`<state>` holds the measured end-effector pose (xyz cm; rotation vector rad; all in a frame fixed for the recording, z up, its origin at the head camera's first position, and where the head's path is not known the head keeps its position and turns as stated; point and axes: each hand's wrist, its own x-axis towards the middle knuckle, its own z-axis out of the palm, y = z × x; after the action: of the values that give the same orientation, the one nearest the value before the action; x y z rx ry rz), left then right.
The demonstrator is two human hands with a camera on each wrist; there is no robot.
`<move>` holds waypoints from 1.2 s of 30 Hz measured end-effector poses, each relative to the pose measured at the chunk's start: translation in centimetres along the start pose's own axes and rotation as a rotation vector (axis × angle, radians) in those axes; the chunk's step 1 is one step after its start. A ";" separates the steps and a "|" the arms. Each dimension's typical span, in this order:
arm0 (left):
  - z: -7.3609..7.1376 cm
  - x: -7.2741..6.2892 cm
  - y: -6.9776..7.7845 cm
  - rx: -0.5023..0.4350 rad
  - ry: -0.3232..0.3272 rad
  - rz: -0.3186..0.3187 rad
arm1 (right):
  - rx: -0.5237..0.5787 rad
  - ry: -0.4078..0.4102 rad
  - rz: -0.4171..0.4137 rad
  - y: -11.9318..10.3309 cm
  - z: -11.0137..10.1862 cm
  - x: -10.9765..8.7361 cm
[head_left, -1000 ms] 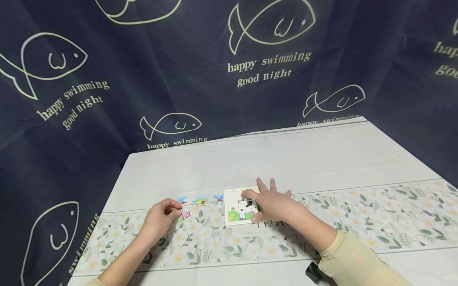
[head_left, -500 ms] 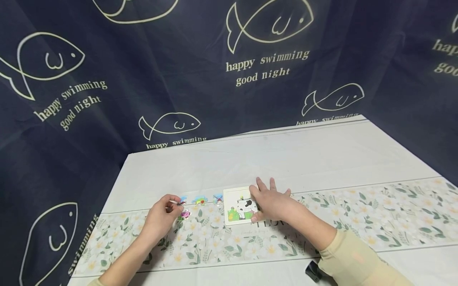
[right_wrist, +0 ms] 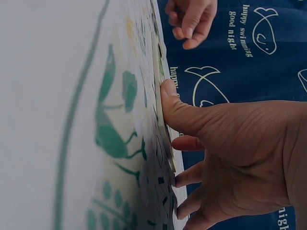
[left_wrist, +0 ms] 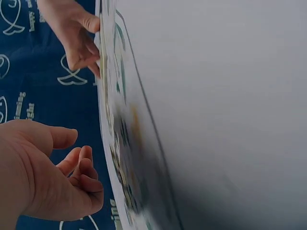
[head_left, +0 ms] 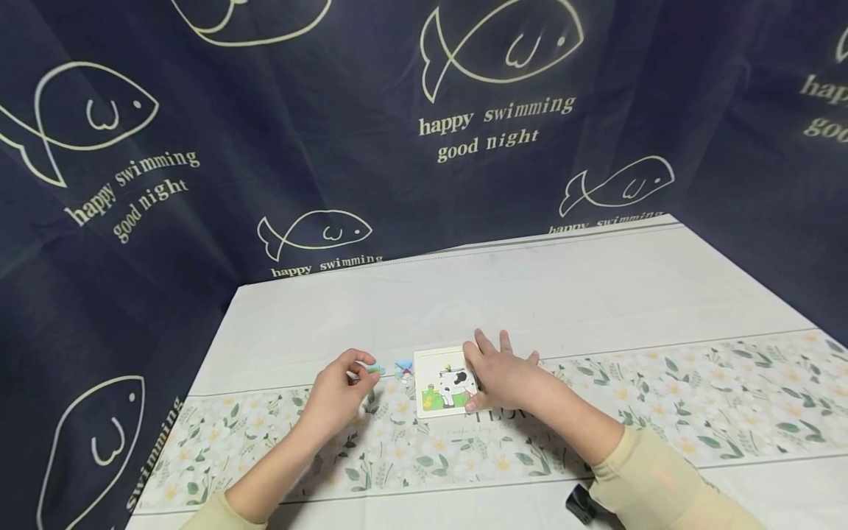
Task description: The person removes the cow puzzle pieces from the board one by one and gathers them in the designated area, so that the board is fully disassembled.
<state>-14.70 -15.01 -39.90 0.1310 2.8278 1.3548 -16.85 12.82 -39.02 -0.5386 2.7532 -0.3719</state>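
A square puzzle board [head_left: 419, 408] with a cow picture lies mid-table. My right hand [head_left: 506, 377] rests on its right side, thumb at the near right corner and the other fingers spread. In the right wrist view the thumb [right_wrist: 169, 88] presses at the board's edge. My left hand [head_left: 339, 389] is left of the board, loosely bent, its fingertips right by a blue-and-green puzzle piece [head_left: 377, 369] that they partly cover. The left wrist view shows a gap between thumb and fingers. A windmill puzzle piece [head_left: 403, 369] lies beside the board's left edge.
A floral printed band [head_left: 430, 464] runs across the white tabletop [head_left: 464, 294]. A small black object [head_left: 581, 504] is at the near edge, next to the right sleeve [head_left: 656, 478]. A dark blue curtain [head_left: 371, 162] with fish drawings hangs behind and around the table.
My left hand has shifted right, from the ladybug and pink pieces to the blue-and-green one, hiding the former two. My right index finger has drawn back toward the board's right edge.
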 end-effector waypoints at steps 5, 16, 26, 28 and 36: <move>1.3 0.5 1.1 -0.012 -0.047 0.046 | -0.004 0.001 0.000 0.0 0.0 0.1; 3.9 2.2 2.2 0.020 -0.151 0.125 | -0.011 0.001 -0.019 0.0 -0.1 0.1; 5.6 3.2 3.8 0.048 -0.212 0.127 | -0.020 -0.016 0.003 -0.2 -0.1 0.3; 5.9 3.3 4.0 0.051 -0.225 0.126 | -0.022 -0.020 0.006 -0.2 -0.2 0.3; 6.9 3.6 4.6 0.062 -0.264 0.112 | -0.041 -0.026 0.015 -0.2 -0.1 0.3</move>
<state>-17.72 -6.53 -40.48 0.4405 2.6751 1.1685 -17.13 12.57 -38.92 -0.5293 2.7438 -0.3038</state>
